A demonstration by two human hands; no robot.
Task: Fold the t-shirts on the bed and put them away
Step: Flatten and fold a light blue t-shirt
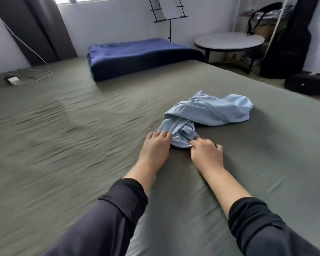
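Head view: a light blue t-shirt [209,113] is lying crumpled on the bed [63,126].
Hands: left hand [155,145] and right hand [206,151] are pinching its near edge, slightly apart.
Handling: looking soft, light, limp; taking hem corners seems best.

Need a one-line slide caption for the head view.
Both hands, left hand and right hand, grip the near edge of a crumpled light-blue t-shirt on the green bed.

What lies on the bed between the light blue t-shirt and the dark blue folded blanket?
Nothing: in the head view, only bare green sheet lies between the t-shirt and the blanket.
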